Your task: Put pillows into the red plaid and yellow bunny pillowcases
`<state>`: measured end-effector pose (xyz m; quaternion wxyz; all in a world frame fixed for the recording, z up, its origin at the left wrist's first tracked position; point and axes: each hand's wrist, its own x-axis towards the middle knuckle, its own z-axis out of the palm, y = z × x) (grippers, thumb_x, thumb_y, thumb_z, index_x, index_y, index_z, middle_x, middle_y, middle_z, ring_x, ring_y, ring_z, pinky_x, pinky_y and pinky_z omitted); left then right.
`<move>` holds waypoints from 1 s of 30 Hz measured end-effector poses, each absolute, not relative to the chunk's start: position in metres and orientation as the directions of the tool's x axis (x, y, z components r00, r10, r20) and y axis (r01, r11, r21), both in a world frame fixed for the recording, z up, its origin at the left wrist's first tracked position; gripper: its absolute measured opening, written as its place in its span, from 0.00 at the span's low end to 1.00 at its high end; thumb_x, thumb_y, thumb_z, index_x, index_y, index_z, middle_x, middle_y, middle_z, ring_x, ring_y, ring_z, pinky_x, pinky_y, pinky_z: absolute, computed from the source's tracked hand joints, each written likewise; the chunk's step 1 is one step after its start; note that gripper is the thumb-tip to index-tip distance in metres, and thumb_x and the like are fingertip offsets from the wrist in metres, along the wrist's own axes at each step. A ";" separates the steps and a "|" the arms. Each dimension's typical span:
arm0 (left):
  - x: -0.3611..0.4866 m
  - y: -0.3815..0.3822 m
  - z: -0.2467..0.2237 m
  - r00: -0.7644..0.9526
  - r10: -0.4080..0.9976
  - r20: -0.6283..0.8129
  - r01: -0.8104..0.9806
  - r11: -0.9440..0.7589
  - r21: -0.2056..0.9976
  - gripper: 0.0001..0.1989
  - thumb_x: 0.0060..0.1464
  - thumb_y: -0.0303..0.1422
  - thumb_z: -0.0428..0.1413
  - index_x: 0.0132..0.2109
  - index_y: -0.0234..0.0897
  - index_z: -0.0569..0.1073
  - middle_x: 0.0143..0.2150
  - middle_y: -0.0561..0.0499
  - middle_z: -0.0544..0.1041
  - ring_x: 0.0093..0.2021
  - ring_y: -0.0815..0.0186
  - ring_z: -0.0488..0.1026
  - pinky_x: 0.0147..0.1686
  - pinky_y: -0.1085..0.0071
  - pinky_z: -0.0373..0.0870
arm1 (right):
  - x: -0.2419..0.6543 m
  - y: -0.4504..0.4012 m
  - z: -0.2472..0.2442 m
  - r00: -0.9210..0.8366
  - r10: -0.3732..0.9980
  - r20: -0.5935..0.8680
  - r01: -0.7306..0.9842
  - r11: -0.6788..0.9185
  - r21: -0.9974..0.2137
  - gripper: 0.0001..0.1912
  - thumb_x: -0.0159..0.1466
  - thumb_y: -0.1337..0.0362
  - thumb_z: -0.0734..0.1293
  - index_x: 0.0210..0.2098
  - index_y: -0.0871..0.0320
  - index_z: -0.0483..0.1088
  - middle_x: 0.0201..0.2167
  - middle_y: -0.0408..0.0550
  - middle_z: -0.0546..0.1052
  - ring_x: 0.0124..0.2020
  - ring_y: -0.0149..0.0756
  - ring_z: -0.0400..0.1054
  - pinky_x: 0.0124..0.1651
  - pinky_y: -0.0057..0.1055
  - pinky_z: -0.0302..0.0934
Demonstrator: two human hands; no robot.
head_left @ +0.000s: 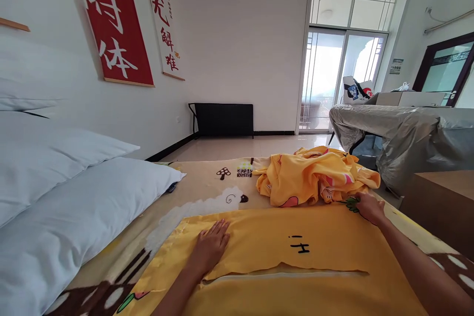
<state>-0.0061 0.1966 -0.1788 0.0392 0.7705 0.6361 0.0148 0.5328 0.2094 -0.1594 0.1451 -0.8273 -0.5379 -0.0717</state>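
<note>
A yellow pillowcase (255,237) lies spread on the bed, with an upside-down "Hi!" print and a long slit edged by a pale zipper strip (292,274). My left hand (213,248) rests flat on its left part, fingers stretched out and holding nothing. At the far right corner, my right hand (370,208) has its fingers curled onto the fabric beside a green leaf print. Just beyond the pillowcase, near my right hand, sits a crumpled heap of yellow printed cloth (307,177).
White pillows (122,207) are piled along the left. Underneath is a beige patterned blanket (200,177). A brown box (440,202) stands at the right, near a plastic-covered table (400,123). A black folded panel (224,119) leans against the far wall.
</note>
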 end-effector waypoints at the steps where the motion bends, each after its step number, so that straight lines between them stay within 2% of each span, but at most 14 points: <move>1: -0.006 0.197 -0.178 0.190 0.981 -0.037 0.979 -0.186 0.081 0.28 0.63 0.38 0.33 0.67 0.39 0.56 0.70 0.49 0.51 0.69 0.62 0.48 0.64 0.53 0.44 | 0.529 0.205 -0.156 0.432 0.854 0.292 0.902 -0.407 -0.145 0.12 0.61 0.71 0.60 0.39 0.62 0.74 0.41 0.59 0.74 0.47 0.50 0.66 0.47 0.48 0.56; 4: -0.002 0.198 -0.173 0.168 0.983 -0.074 0.983 -0.161 0.087 0.28 0.62 0.36 0.33 0.67 0.34 0.56 0.70 0.44 0.51 0.69 0.57 0.48 0.63 0.48 0.45 | 0.501 0.193 -0.151 0.406 0.839 0.363 0.911 -0.402 -0.089 0.18 0.60 0.74 0.55 0.43 0.69 0.72 0.46 0.72 0.70 0.52 0.62 0.61 0.49 0.56 0.50; 7: 0.023 0.192 -0.167 0.187 0.979 -0.083 0.978 -0.178 0.108 0.28 0.61 0.32 0.33 0.66 0.29 0.57 0.68 0.36 0.53 0.68 0.50 0.50 0.60 0.41 0.47 | 0.448 0.187 -0.154 0.220 0.892 0.395 0.975 -0.217 -0.053 0.22 0.61 0.74 0.53 0.51 0.71 0.67 0.50 0.74 0.67 0.55 0.63 0.58 0.54 0.56 0.46; 9: 0.051 0.181 -0.165 0.302 0.950 -0.079 0.946 -0.289 0.145 0.28 0.61 0.33 0.34 0.66 0.31 0.56 0.69 0.36 0.52 0.68 0.51 0.50 0.60 0.44 0.49 | 0.403 0.184 -0.159 0.040 0.932 0.360 0.999 -0.025 -0.047 0.23 0.61 0.73 0.53 0.54 0.68 0.66 0.54 0.68 0.67 0.57 0.58 0.57 0.58 0.52 0.45; 11: 0.083 0.166 -0.163 0.473 0.877 -0.078 0.871 -0.453 0.188 0.27 0.61 0.37 0.39 0.66 0.37 0.57 0.69 0.42 0.52 0.69 0.54 0.48 0.62 0.49 0.49 | 0.360 0.183 -0.166 -0.171 0.942 0.290 0.978 0.198 -0.065 0.23 0.62 0.70 0.56 0.55 0.60 0.67 0.56 0.55 0.68 0.59 0.48 0.57 0.60 0.41 0.47; 13: 0.110 0.150 -0.163 0.624 0.779 -0.054 0.768 -0.600 0.222 0.25 0.60 0.39 0.43 0.64 0.43 0.60 0.68 0.46 0.57 0.68 0.57 0.51 0.63 0.53 0.49 | 0.325 0.182 -0.173 -0.331 0.916 0.227 0.926 0.361 -0.107 0.22 0.64 0.63 0.57 0.57 0.54 0.65 0.60 0.45 0.66 0.61 0.43 0.56 0.61 0.34 0.48; 15: 0.123 0.138 -0.165 0.728 0.686 0.017 0.662 -0.709 0.244 0.23 0.59 0.41 0.45 0.60 0.43 0.63 0.64 0.45 0.64 0.64 0.57 0.58 0.61 0.55 0.53 | 0.306 0.182 -0.180 -0.405 0.895 0.189 0.887 0.435 -0.155 0.24 0.67 0.57 0.54 0.61 0.51 0.62 0.64 0.40 0.61 0.64 0.43 0.52 0.63 0.34 0.45; 18: 0.120 0.134 -0.172 0.746 0.652 0.133 0.611 -0.751 0.252 0.19 0.58 0.38 0.49 0.55 0.41 0.68 0.58 0.44 0.70 0.58 0.57 0.65 0.55 0.58 0.59 | 0.306 0.186 -0.188 -0.390 0.910 0.138 0.885 0.412 -0.217 0.27 0.68 0.53 0.51 0.63 0.54 0.58 0.66 0.46 0.57 0.67 0.43 0.48 0.64 0.38 0.44; 21: 0.105 0.142 -0.181 0.703 0.692 0.165 0.649 -0.719 0.251 0.15 0.59 0.30 0.47 0.51 0.41 0.70 0.58 0.47 0.71 0.58 0.62 0.66 0.54 0.63 0.60 | 0.325 0.186 -0.197 -0.341 0.935 0.096 0.901 0.354 -0.250 0.31 0.68 0.51 0.49 0.64 0.59 0.57 0.66 0.52 0.58 0.66 0.41 0.49 0.64 0.40 0.44; 26: 0.099 0.149 -0.194 0.727 0.664 0.176 0.631 -0.747 0.208 0.16 0.57 0.22 0.45 0.48 0.37 0.72 0.54 0.45 0.74 0.56 0.61 0.69 0.51 0.62 0.61 | 0.364 0.178 -0.203 -0.258 0.965 0.054 0.937 0.263 -0.229 0.33 0.68 0.48 0.46 0.65 0.58 0.56 0.67 0.48 0.55 0.67 0.37 0.47 0.65 0.38 0.41; 30: 0.102 0.144 -0.195 0.758 0.625 0.189 0.603 -0.781 0.163 0.14 0.56 0.23 0.46 0.47 0.34 0.71 0.49 0.40 0.75 0.52 0.57 0.70 0.51 0.59 0.61 | 0.406 0.172 -0.201 -0.092 0.996 0.006 0.981 0.092 -0.170 0.33 0.67 0.47 0.46 0.64 0.57 0.57 0.66 0.50 0.57 0.66 0.42 0.51 0.64 0.44 0.44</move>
